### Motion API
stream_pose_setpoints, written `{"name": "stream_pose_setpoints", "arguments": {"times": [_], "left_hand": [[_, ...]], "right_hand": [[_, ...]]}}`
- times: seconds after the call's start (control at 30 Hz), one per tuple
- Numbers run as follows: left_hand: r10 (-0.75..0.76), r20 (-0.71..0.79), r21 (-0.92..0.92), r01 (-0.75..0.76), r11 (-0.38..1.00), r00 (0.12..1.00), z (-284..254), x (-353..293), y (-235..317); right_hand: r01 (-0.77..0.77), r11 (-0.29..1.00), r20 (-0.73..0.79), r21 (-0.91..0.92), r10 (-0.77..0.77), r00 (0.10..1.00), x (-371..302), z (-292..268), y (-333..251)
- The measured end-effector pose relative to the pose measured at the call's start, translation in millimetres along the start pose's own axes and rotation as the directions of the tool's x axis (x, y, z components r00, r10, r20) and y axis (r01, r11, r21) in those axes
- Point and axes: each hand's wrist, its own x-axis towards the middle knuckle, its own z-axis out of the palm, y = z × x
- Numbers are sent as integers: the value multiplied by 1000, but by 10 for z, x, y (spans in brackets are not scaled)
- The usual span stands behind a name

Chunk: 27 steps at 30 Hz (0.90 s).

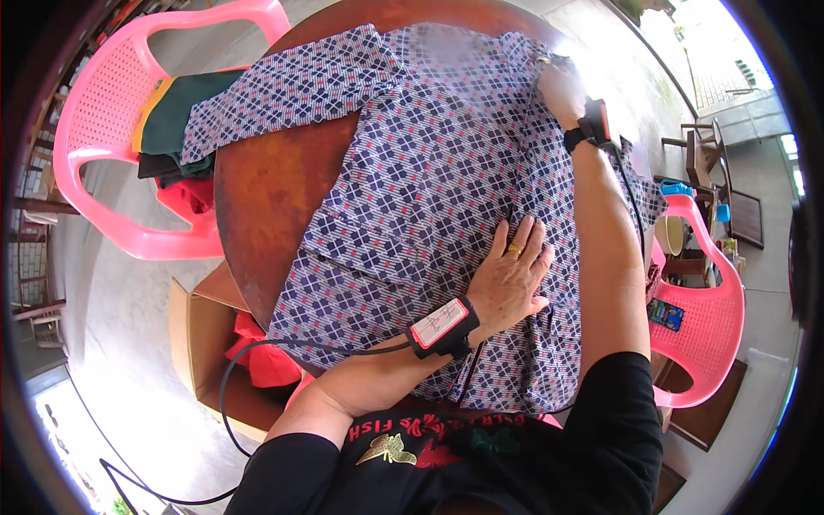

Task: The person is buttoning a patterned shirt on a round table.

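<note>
A long-sleeved shirt (412, 172) in a navy, white and red check pattern lies spread across a round brown table (270, 180). One sleeve (292, 86) stretches left past the table's edge. My left hand (508, 279) rests flat on the shirt's front, right of its middle, with fingers stretched out and a ring on one finger. Farther off, my right hand (562, 93) is at the collar end of the shirt, its fingers bent in on the cloth. Glare and blur hide part of its fingertips. Both wrists wear black strapped devices.
A pink plastic chair (103, 112) at the left bears folded dark green and other clothes (184, 116). Below it stands an open cardboard box (206, 343) with red cloth inside. Another pink chair (717, 330) holds a phone-like item (665, 314). A black cable (296, 342) trails from my left wrist.
</note>
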Motion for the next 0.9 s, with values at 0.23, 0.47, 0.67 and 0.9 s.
{"name": "stream_pose_setpoints", "arguments": {"times": [0.23, 0.47, 0.67, 0.9], "left_hand": [[51, -17, -25, -52, 998, 999, 17, 23, 26], [47, 6, 55, -47, 997, 999, -6, 47, 69], [82, 14, 125, -83, 989, 997, 21, 26, 46], [144, 8, 191, -143, 971, 990, 52, 67, 18]], "right_hand": [[-258, 902, 156, 347, 215, 964, -206, -650, 123], [171, 878, 57, 448, -219, 974, -1725, -1886, 259], [-134, 970, 458, 201, 27, 889, -3673, -2497, -12], [-453, 775, 356, 441, 312, 881, -4618, -2710, -224]]}}
